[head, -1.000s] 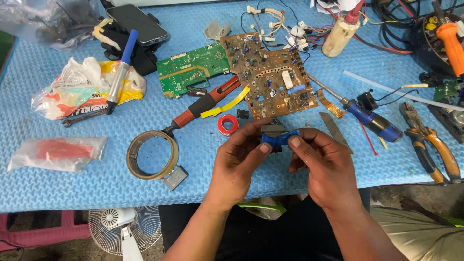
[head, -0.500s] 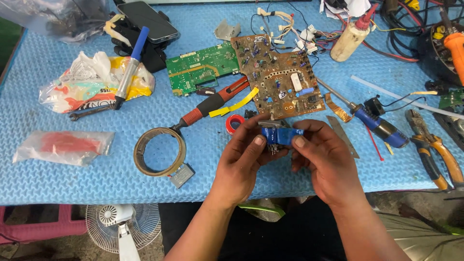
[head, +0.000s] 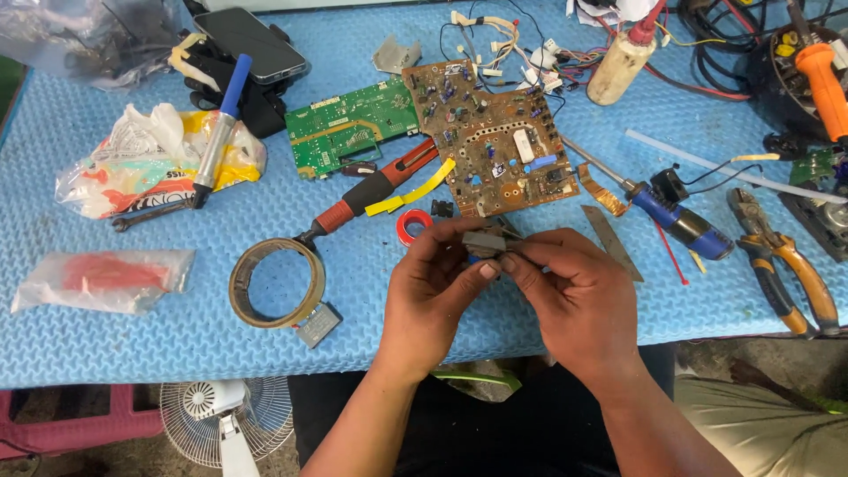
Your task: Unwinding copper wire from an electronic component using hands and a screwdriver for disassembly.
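Workbench seen from above. Lower centre of the frame: the left hand (head: pixel 435 296) and the right hand (head: pixel 574 296) meet over the near edge of the blue foam mat (head: pixel 177 340), fingertips pinched together on a small grey component (head: pixel 484 242) with a sliver of blue showing beneath it; both hands are closed on this part, which sits between them, just below the brown circuit board (head: pixel 495 150). Immediately left of the hands lie a small red tape roll (head: pixel 412 226) and, further left, a large ring of brown tape (head: pixel 276 283) touching a small grey block (head: pixel 317 324). A red-handled tool (head: pixel 371 190) and a yellow strip (head: pixel 422 188) lie between the brown board and the green circuit board (head: pixel 353 124). Upper left: a dark phone (head: pixel 250 44), a blue-handled tool (head: pixel 219 132) resting on a crumpled plastic bag (head: pixel 150 163). Right of the hands: a blue-handled screwdriver (head: pixel 671 216), a metal strip (head: pixel 611 243), and orange-handled pliers (head: pixel 782 265). Upper right: a squeeze bottle (head: pixel 623 62). Lower left, below the table: a white fan (head: pixel 225 420).
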